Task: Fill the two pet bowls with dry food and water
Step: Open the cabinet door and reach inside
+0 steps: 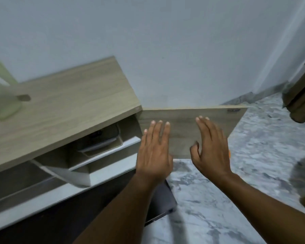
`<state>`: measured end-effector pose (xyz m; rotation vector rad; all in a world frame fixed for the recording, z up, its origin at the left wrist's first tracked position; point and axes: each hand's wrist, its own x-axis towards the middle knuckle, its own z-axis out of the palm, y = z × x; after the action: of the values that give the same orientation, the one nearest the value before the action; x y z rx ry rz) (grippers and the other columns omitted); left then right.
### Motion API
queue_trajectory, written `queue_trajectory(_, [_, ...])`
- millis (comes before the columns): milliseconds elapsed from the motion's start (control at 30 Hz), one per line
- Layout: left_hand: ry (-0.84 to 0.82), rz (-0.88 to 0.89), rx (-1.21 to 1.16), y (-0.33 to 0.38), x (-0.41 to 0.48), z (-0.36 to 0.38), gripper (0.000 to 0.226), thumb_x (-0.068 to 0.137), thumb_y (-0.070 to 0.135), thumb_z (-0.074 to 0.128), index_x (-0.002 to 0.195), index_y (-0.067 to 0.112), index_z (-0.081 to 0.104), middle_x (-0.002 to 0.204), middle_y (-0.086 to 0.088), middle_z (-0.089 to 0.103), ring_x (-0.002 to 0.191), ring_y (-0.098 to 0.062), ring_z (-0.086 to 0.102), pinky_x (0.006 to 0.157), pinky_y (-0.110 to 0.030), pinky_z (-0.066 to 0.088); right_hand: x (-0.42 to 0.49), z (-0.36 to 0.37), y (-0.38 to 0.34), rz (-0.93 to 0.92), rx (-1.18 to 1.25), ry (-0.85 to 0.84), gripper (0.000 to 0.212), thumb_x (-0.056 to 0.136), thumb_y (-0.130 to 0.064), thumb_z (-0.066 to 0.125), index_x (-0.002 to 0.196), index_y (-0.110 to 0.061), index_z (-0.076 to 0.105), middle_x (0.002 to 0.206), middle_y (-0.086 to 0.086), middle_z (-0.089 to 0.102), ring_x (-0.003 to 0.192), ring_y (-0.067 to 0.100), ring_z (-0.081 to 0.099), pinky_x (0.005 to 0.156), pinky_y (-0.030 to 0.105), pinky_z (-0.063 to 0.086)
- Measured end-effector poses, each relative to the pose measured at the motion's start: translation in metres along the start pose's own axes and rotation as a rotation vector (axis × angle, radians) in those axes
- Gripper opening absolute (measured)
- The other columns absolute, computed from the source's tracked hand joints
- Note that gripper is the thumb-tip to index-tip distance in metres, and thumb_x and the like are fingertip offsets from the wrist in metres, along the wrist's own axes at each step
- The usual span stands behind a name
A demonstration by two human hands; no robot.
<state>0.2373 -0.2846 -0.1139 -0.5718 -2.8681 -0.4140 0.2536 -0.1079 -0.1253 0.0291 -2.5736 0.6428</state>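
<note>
Both hands reach forward with fingers straight, each grip wide and holding nothing. The left hand (153,152) is at the cabinet opening's edge, the right hand (212,148) before the swung-open door (220,120). Marble floor (257,155) lies open to the right. A green jug (2,95) stands far left on the surface (69,106).

The light wood-grain cabinet door (217,118) is standing swung wide along the pale blue-grey wall (165,50), leaving the opening under the wood-grain table (69,110) reachable from the front. Inside, a white plastic bin (74,175) and a clear lidded container (102,140) are crowding the shelf. A pale green translucent jug (2,95) is occupying the table's left end, with open surface stretching to its right. The grey-and-white marbled floor (253,164) is offering room below the door.
</note>
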Motion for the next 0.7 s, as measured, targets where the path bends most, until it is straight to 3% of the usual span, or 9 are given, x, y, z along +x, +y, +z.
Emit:
queue_trajectory(67, [0.064, -0.041, -0.037, -0.038, -0.037, 0.01, 0.075, 0.076, 0.007, 0.053, 0.15, 0.001, 0.04, 0.149, -0.024, 0.044, 0.143, -0.039, 0.037, 0.112, -0.054, 0.036, -0.021, 0.03, -0.03, -0.044, 0.138, -0.104, 0.058, 0.081, -0.012, 0.059, 0.139, -0.007, 0.056, 0.139, 0.011, 0.058, 0.128, 0.03, 0.053, 0.103, 0.049, 0.047])
queue_trajectory(133, [0.075, -0.193, -0.059, -0.082, -0.065, 0.01, 0.071, 0.073, 0.007, 0.052, 0.143, 0.002, 0.049, 0.137, -0.025, 0.053, 0.128, -0.04, 0.051, 0.101, -0.051, 0.046, -0.032, 0.066, -0.071, 0.022, 0.257, -0.283, 0.048, 0.087, -0.023, 0.053, 0.133, -0.01, 0.061, 0.133, 0.008, 0.062, 0.125, 0.027, 0.056, 0.105, 0.042, 0.048])
queue_trajectory(333, [0.163, -0.605, -0.085, -0.191, -0.084, -0.007, 0.057, 0.087, 0.037, 0.05, 0.133, 0.003, 0.051, 0.119, -0.023, 0.053, 0.104, -0.038, 0.055, 0.082, -0.044, 0.052, -0.001, 0.149, -0.16, 0.36, 0.508, -0.399, 0.052, 0.098, -0.032, 0.059, 0.147, -0.014, 0.05, 0.148, 0.008, 0.054, 0.138, 0.025, 0.049, 0.114, 0.037, 0.04])
queue_trajectory(433, [0.123, -0.817, -0.273, -0.225, -0.063, -0.017, 0.037, 0.096, 0.039, 0.052, 0.098, 0.002, 0.057, 0.095, -0.019, 0.057, 0.093, -0.037, 0.059, 0.079, -0.041, 0.047, 0.029, 0.176, -0.185, 0.474, 0.507, -0.39, 0.051, 0.098, -0.031, 0.059, 0.143, -0.008, 0.051, 0.141, 0.016, 0.059, 0.131, 0.035, 0.053, 0.102, 0.035, 0.043])
queue_trajectory(500, [0.131, -0.769, -0.399, -0.238, -0.049, -0.023, 0.039, 0.1, 0.023, 0.046, 0.067, 0.008, 0.06, 0.06, -0.008, 0.053, 0.063, -0.029, 0.061, 0.057, -0.034, 0.048, 0.047, 0.188, -0.192, 0.522, 0.495, -0.392, 0.04, 0.097, -0.026, 0.059, 0.13, -0.004, 0.06, 0.122, 0.017, 0.066, 0.121, 0.038, 0.058, 0.088, 0.03, 0.042])
queue_trajectory(533, [0.064, -0.714, -0.333, -0.247, -0.045, -0.019, 0.043, 0.096, 0.011, 0.043, 0.057, 0.01, 0.062, 0.047, -0.004, 0.048, 0.045, -0.024, 0.055, 0.043, -0.028, 0.043, 0.053, 0.192, -0.194, 0.557, 0.497, -0.405, 0.033, 0.096, -0.022, 0.059, 0.122, -0.002, 0.063, 0.111, 0.017, 0.067, 0.115, 0.038, 0.06, 0.082, 0.028, 0.039])
queue_trajectory(567, [0.153, -0.653, -0.208, -0.255, -0.041, -0.012, 0.044, 0.09, 0.005, 0.043, 0.051, 0.014, 0.06, 0.039, -0.003, 0.046, 0.035, -0.017, 0.049, 0.037, -0.024, 0.039, 0.06, 0.197, -0.197, 0.593, 0.489, -0.424, 0.029, 0.095, -0.018, 0.058, 0.117, 0.0, 0.065, 0.107, 0.017, 0.066, 0.111, 0.037, 0.061, 0.08, 0.026, 0.037])
queue_trajectory(633, [-0.078, -0.843, -0.447, -0.26, -0.023, -0.02, 0.043, 0.099, 0.012, 0.038, 0.058, 0.024, 0.048, 0.06, 0.0, 0.07, 0.046, 0.001, 0.052, 0.055, -0.017, 0.046, 0.069, 0.202, -0.2, 0.643, 0.465, -0.443, 0.025, 0.094, -0.009, 0.058, 0.111, 0.007, 0.066, 0.109, 0.023, 0.067, 0.108, 0.037, 0.062, 0.079, 0.028, 0.039])
queue_trajectory(700, [-0.134, -0.958, -0.532, -0.268, -0.021, -0.005, 0.039, 0.106, 0.029, 0.038, 0.069, 0.02, 0.045, 0.122, -0.01, 0.069, 0.1, -0.01, 0.064, 0.085, -0.026, 0.04, 0.072, 0.205, -0.2, 0.665, 0.45, -0.433, 0.018, 0.092, -0.004, 0.057, 0.097, 0.011, 0.066, 0.099, 0.022, 0.068, 0.101, 0.033, 0.065, 0.076, 0.029, 0.042])
